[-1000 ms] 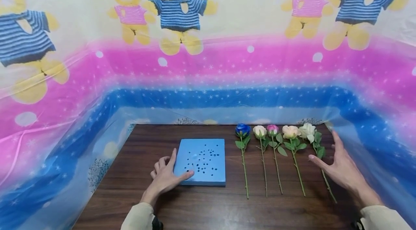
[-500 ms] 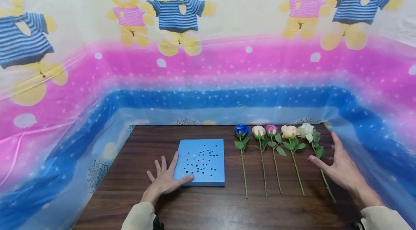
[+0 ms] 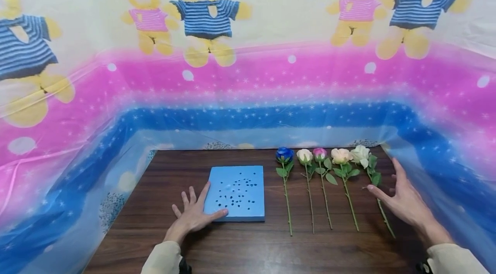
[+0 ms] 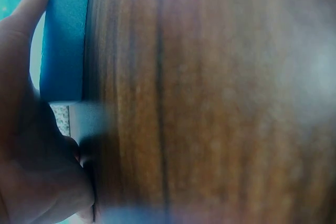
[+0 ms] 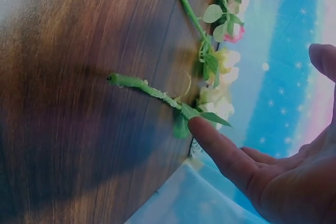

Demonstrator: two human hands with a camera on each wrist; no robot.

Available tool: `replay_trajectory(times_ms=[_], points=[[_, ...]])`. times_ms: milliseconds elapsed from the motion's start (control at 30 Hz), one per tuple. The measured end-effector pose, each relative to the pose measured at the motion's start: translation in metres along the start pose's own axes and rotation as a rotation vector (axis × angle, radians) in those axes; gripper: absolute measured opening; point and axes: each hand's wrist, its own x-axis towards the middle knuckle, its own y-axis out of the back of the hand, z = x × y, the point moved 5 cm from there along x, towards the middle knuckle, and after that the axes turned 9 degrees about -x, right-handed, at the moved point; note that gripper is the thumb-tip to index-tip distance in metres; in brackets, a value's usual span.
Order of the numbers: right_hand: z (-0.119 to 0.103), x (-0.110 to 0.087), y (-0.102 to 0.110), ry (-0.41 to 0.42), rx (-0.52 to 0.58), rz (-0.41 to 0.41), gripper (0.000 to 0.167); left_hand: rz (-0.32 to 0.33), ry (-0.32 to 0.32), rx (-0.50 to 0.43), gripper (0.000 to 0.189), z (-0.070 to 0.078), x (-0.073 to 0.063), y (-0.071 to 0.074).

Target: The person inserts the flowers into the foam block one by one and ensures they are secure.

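Note:
A blue foam block [image 3: 237, 192] dotted with small holes lies flat on the table. My left hand [image 3: 193, 214] is at its near left corner, thumb on the top near the front edge and index fingertip at the left side. The other fingers spread over the wood. In the left wrist view, the thumb lies along the block's side [image 4: 65, 40]. My right hand [image 3: 410, 207] hovers with fingers apart beside the white rose [image 3: 361, 155], the rightmost flower. In the right wrist view, an extended finger [image 5: 220, 148] overlaps that rose's leaves; the palm holds nothing.
Left of the white rose lie a peach rose [image 3: 342, 156], a pink rose [image 3: 320, 154], a cream rose [image 3: 305, 156] and a blue rose [image 3: 284, 154], stems toward me. A bear-printed curtain [image 3: 248, 76] encloses the dark wooden table [image 3: 232, 248] at the back and sides.
My left hand's outer fingers have straightened and spread away from the block. My right hand keeps its place beside the white rose. The head view has shifted slightly.

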Motion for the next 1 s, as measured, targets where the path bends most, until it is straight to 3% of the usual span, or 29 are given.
replay_trajectory(times_ms=[233, 700, 1000], points=[[0.011, 0.001, -0.003, -0.038, -0.059, -0.044, 0.118, -0.016, 0.007, 0.0, 0.124, 0.0, 0.002, -0.002], [0.031, 0.006, -0.018, -0.105, 0.122, -0.141, 0.109, -0.018, 0.01, 0.001, 0.125, -0.002, 0.002, 0.0], [0.044, 0.011, -0.031, -0.158, 0.236, -0.217, 0.117, -0.009, 0.003, -0.001, 0.125, -0.001, 0.003, -0.001]])
